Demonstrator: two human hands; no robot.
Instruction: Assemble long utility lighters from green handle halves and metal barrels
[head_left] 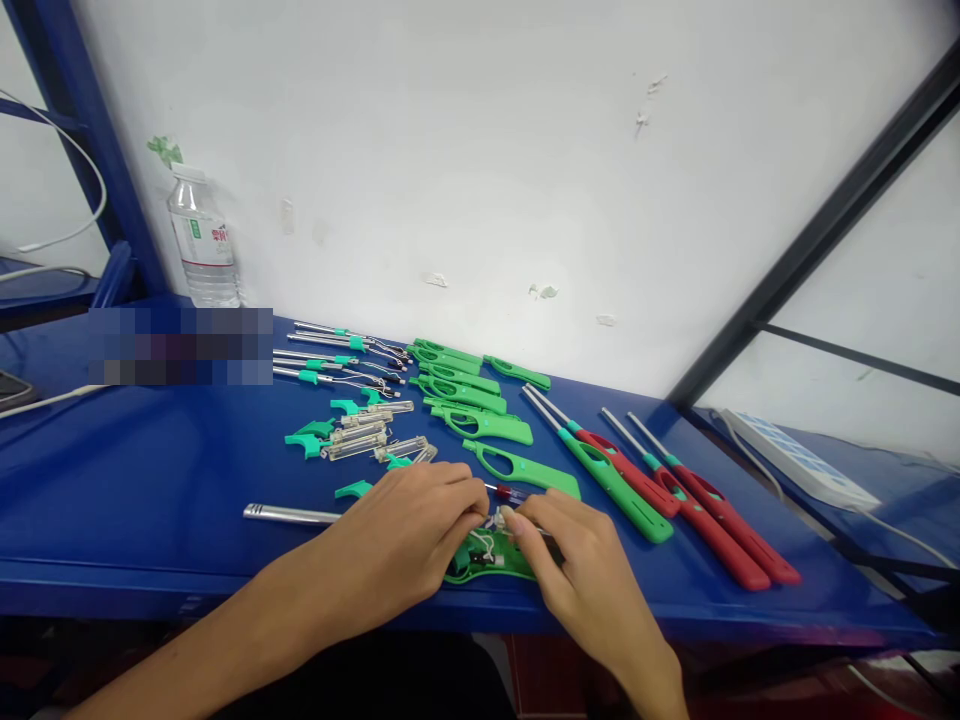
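Close to the table's front edge lies an opened green lighter handle half (472,572), with white wires and a black igniter piece (486,560) inside. A long metal lighter tube (289,514) extends left from it, partly under my left forearm. My left hand (427,520) is closed in a pinch above the handle half; what its fingertips hold is too small to make out. My right hand (581,565) pinches a small clear plastic fuel tank (499,517), mostly covered by its fingers. Just behind the fingertips lies a screwdriver with a dark red and clear handle (517,494).
Behind my hands lie several green handle shells (480,424), metal tubes with wires (322,360), clear fuel tanks (360,440) and teal triggers (307,442). Assembled red and green lighters (705,520) lie right. A water bottle (201,240) stands back left; a power strip (799,460) lies far right.
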